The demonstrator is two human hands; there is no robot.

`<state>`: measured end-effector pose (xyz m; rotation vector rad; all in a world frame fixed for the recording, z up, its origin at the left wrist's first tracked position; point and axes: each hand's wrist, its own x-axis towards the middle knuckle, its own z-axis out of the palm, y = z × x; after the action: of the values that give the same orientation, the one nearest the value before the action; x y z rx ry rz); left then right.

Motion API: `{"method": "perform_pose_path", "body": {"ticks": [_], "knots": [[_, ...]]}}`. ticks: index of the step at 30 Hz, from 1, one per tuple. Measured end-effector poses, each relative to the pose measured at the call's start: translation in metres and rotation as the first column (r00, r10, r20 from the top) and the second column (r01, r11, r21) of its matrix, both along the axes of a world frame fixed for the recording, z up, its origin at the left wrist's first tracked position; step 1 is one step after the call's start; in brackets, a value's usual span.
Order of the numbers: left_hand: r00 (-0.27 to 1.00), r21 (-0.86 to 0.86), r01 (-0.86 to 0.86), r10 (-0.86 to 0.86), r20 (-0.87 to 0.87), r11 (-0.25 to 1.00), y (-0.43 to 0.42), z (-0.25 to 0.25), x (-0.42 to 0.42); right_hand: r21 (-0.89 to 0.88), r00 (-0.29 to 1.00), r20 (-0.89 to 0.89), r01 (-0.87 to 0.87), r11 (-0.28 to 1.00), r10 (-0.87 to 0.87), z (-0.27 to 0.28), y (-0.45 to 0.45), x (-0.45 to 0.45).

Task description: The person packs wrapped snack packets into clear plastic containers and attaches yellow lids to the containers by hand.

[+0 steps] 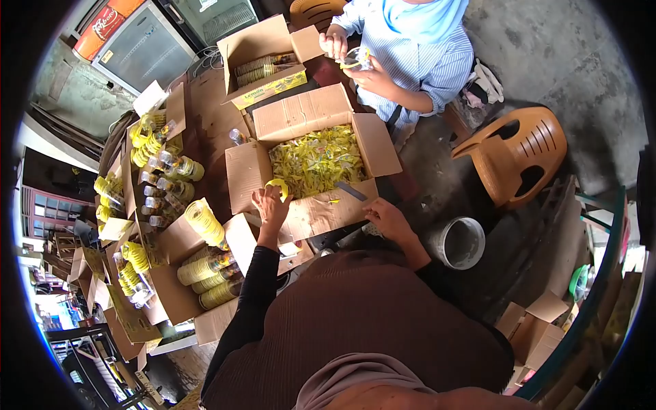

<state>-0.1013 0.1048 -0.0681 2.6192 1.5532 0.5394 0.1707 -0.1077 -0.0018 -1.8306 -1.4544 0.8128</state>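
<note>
My left hand [271, 208] is closed around a round yellow plastic-cup rim [279, 186] at the near left edge of an open cardboard box; the rest of the cup is hidden. My right hand [387, 219] is closed at the near end of a flat grey knife [351, 190], which points up and left over the box's front flap [318, 216]. Yellow and clear plastic scraps [318, 160] fill this box. A small yellow scrap [334, 201] lies on the flap, close to the blade.
Across the box, a person [424, 61] holds a clear cup with a yellow rim [357, 59]. Stacked yellow-rimmed cups [212, 273] fill boxes at left; another cup box [270, 85] stands behind. At right are a metal bucket [462, 243] and an orange plastic chair [523, 154].
</note>
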Motion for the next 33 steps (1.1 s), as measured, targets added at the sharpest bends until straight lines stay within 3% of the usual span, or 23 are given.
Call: {"method": "perform_pose_path", "body": {"ticks": [6, 13, 16, 17, 19, 20, 22, 23, 25, 27, 29, 30, 32, 33], "knots": [[0.997, 0.01, -0.077, 0.076, 0.032, 0.997, 0.002, 0.0, -0.003, 0.034, 0.992, 0.124, -0.009, 0.999, 0.005, -0.006, 0.018, 0.011], [0.979, -0.037, -0.2, 0.201, 0.041, 0.979, -0.01, 0.014, -0.005, 0.058, 0.983, 0.126, -0.145, 0.988, 0.137, -0.02, 0.048, 0.024], [0.932, -0.111, -0.226, 0.248, 0.263, 0.968, -0.02, 0.043, 0.005, 0.121, 0.977, 0.124, -0.189, 0.974, 0.174, -0.024, 0.062, 0.029], [0.927, -0.106, -0.244, 0.264, 0.267, 0.964, -0.023, 0.054, 0.009, 0.129, 0.971, 0.098, -0.232, 0.964, 0.22, -0.025, 0.069, 0.031], [0.834, -0.28, -0.172, 0.291, 0.468, 0.944, -0.027, 0.071, 0.016, 0.142, 0.956, 0.076, -0.292, 0.946, 0.283, -0.016, 0.081, 0.031], [0.829, -0.276, -0.189, 0.304, 0.47, 0.942, -0.032, 0.08, 0.023, 0.266, 0.949, 0.129, -0.314, 0.911, 0.289, -0.008, 0.088, 0.029], [0.627, -0.439, -0.026, 0.357, 0.693, 0.898, -0.044, 0.095, 0.039, 0.449, 0.919, 0.238, -0.39, 0.804, 0.313, 0.008, 0.104, 0.023], [0.547, -0.476, 0.062, 0.369, 0.752, 0.877, -0.048, 0.089, 0.041, 0.454, 0.915, 0.238, -0.402, 0.795, 0.327, 0.016, 0.109, 0.021], [0.589, -0.458, 0.061, 0.339, 0.734, 0.887, -0.063, 0.111, 0.06, 0.49, 0.907, 0.228, -0.422, 0.763, 0.355, 0.044, 0.114, 0.016], [0.613, -0.406, 0.055, 0.29, 0.735, 0.912, -0.07, 0.113, 0.07, 0.502, 0.891, 0.24, -0.454, 0.736, 0.386, 0.033, 0.122, 0.017], [0.628, -0.345, -0.011, 0.276, 0.728, 0.938, -0.077, 0.124, 0.076, 0.256, 0.842, 0.162, -0.54, 0.802, 0.515, 0.021, 0.122, 0.021], [0.622, -0.344, -0.03, 0.287, 0.729, 0.939, -0.077, 0.12, 0.076, 0.392, 0.851, 0.239, -0.525, 0.755, 0.468, 0.019, 0.119, 0.021], [0.61, -0.312, -0.092, 0.301, 0.733, 0.945, -0.079, 0.109, 0.072, 0.432, 0.835, 0.256, -0.549, 0.715, 0.487, 0.014, 0.119, 0.028], [0.537, -0.343, -0.11, 0.346, 0.77, 0.933, -0.083, 0.11, 0.072, 0.471, 0.831, 0.269, -0.554, 0.686, 0.486, 0.01, 0.119, 0.033]]}}
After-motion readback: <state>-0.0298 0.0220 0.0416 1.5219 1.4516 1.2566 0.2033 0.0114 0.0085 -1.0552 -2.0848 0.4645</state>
